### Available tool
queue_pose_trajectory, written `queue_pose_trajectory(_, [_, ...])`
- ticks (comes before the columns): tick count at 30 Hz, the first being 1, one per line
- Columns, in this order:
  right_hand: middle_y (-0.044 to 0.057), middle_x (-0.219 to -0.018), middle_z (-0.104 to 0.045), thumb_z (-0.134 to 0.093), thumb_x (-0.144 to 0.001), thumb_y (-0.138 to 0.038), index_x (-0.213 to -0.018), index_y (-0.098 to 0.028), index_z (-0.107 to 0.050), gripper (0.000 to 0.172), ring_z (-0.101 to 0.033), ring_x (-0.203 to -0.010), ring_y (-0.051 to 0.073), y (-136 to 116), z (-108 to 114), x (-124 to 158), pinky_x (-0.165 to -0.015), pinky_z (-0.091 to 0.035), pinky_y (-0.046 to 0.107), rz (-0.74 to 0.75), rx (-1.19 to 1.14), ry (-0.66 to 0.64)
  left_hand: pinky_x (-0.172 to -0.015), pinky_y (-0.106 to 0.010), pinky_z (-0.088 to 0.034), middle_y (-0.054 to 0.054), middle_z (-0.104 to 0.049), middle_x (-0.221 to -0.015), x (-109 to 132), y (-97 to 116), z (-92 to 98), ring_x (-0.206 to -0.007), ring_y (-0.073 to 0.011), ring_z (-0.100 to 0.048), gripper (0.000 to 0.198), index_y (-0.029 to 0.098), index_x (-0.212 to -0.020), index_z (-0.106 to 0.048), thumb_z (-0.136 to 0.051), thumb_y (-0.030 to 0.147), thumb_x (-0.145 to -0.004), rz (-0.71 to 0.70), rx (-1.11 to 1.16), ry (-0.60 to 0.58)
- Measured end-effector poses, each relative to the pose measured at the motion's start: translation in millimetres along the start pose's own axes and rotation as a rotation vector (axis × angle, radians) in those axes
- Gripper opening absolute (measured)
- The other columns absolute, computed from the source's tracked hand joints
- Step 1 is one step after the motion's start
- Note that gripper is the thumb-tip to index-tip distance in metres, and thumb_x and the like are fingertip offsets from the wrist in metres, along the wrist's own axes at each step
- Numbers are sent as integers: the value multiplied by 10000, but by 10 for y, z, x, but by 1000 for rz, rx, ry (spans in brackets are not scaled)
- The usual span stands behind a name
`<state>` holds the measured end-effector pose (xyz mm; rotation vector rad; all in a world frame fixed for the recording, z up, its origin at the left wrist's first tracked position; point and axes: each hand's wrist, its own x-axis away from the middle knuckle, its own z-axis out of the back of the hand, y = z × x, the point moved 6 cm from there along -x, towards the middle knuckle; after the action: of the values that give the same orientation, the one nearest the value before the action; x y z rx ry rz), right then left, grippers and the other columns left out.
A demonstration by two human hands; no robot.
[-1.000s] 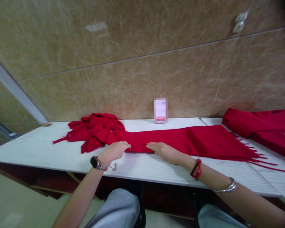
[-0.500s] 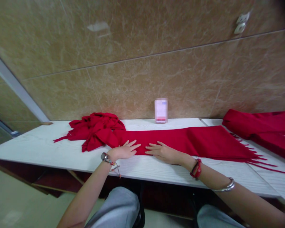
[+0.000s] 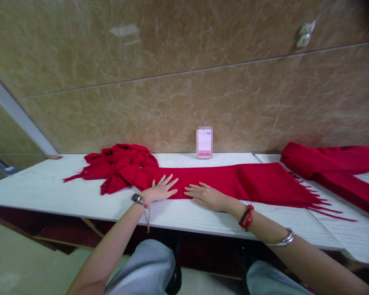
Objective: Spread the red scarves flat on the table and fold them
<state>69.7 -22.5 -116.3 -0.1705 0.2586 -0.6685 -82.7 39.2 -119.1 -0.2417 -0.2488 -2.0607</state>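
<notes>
A red fringed scarf (image 3: 258,182) lies stretched lengthwise on the white tabletop (image 3: 117,209), its fringe at the right end. My left hand (image 3: 161,189) rests on the scarf's left part with fingers spread, beside the crumpled red pile (image 3: 123,164). Flat on the scarf's near edge lies my right hand (image 3: 207,196), fingers extended and pointing left. Neither hand grips the cloth. Whether the pile and the flat scarf are one piece I cannot tell.
Another red scarf (image 3: 326,162) lies folded at the right. A phone-like white object (image 3: 204,143), blurred out, stands against the marbled tile wall (image 3: 172,106). A wall socket (image 3: 304,37) sits upper right. Below the tabletop are dark open shelves (image 3: 64,227).
My left hand has turned and slid a little farther up onto the scarf, its fingers spread wider. My right hand stays about where it was. The view has shifted slightly.
</notes>
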Motion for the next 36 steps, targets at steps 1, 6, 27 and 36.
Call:
queue_pose_trajectory(1, [46,-1352,-387,-292,-905,-269,-1312,-238,-358,413,-253,-1278,164,6,-4,3,-1039,-176,442,-1,4,10,-989,-574,-71,-38,0,-1461,12,-27,1,-1317,-282,24,588,324,-1374,-119,-249,560,-852,0,3,-6])
queue_pose_trajectory(6, [55,-1347,-394,-300,-904,-330,-1314,-230,-355,426,-261,-1275,178,-6,2,-6,-1040,-181,448,-3,6,18,-995,-557,-80,-64,4,-1459,80,64,25,-1317,-273,45,556,285,-1379,-132,-262,488,-879,-50,-43,47])
queue_pose_trajectory(27, [117,-1400,-283,-251,-900,-431,-1353,-193,-271,512,-208,-1288,279,400,113,402,-969,-239,566,-319,184,64,-1001,-540,-79,-53,4,-1460,-40,405,95,-1318,-265,50,584,311,-1374,-139,-273,550,-858,-111,5,47])
queue_pose_trajectory(36, [133,-1285,-454,-406,-868,-314,-1233,-150,-453,403,-369,-1205,238,433,209,417,-984,-282,475,-325,133,224,-987,-571,-75,-34,-197,-1436,-83,642,92,-1306,-311,-87,541,355,-1315,-304,-375,565,-821,-256,-71,151])
